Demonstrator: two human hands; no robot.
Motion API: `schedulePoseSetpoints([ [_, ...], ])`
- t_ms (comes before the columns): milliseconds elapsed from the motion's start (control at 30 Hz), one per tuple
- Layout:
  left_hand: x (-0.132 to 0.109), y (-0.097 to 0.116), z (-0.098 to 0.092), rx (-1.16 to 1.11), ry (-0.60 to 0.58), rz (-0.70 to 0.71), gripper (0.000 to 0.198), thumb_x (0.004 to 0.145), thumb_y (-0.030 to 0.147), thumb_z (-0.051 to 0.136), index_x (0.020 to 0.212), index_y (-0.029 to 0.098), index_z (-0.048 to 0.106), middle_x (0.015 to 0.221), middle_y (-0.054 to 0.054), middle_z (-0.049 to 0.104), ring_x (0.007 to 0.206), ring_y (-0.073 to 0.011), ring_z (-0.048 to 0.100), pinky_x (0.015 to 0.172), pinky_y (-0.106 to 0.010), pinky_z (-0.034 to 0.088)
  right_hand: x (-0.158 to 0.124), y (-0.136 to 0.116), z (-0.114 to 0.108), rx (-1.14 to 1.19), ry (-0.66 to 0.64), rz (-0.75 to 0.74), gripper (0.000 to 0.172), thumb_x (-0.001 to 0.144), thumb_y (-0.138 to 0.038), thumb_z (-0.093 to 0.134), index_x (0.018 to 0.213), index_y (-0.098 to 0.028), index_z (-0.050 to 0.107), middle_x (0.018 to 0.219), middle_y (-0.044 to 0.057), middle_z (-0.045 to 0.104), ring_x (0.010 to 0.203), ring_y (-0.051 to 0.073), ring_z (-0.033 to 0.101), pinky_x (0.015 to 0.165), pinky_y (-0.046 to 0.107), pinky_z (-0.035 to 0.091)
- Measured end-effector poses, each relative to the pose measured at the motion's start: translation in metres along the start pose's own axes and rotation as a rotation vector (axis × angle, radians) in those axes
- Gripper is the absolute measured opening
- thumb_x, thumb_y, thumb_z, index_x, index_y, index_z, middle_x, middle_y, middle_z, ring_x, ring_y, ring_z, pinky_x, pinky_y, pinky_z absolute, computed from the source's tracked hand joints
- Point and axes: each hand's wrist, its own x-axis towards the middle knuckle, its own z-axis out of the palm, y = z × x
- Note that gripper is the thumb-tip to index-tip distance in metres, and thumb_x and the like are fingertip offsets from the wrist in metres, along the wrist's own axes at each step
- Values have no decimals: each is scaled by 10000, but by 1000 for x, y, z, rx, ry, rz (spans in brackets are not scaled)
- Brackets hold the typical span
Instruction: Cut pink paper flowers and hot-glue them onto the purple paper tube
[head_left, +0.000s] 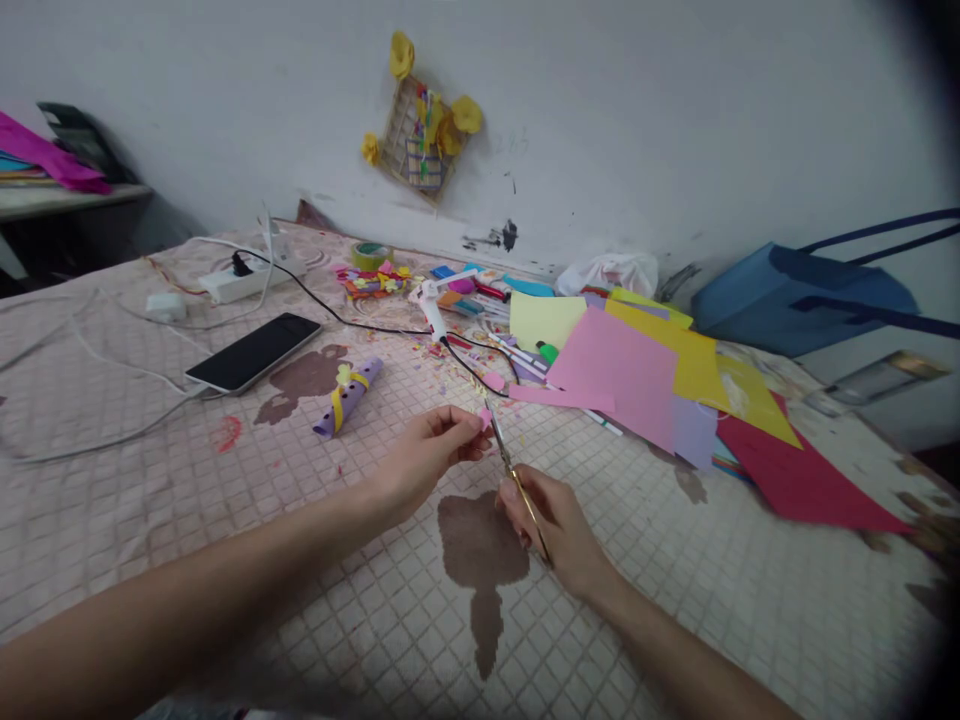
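Note:
My left hand (431, 450) pinches a small pink paper scrap (485, 417) between thumb and fingers above the quilted surface (225, 560). My right hand (559, 530) is closed around the handles of slim scissors (510, 470), whose blades point up toward the pink scrap and touch its edge. A purple paper roll (349, 396) with a yellow band and a yellow flower lies to the left of my left hand.
A black phone (255, 352) and white cables lie at the left, with a power strip (251, 280) behind. Coloured paper sheets (660, 375) spread at the right beside markers and a glue gun (431, 305). A blue bag (810, 295) leans on the wall.

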Motion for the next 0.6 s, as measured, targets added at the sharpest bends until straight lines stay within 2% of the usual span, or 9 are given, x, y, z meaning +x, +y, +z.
schedulePoseSetpoints([
  [600, -4, -7, 2, -76, -31, -12, 123, 781, 212, 608, 720, 110, 576, 741, -31, 609, 689, -101, 562, 692, -247, 419, -1, -1, 2, 30, 5, -1, 386, 860, -496, 426, 653, -172, 450, 549, -47, 376, 496, 86, 370, 462, 228, 252],
])
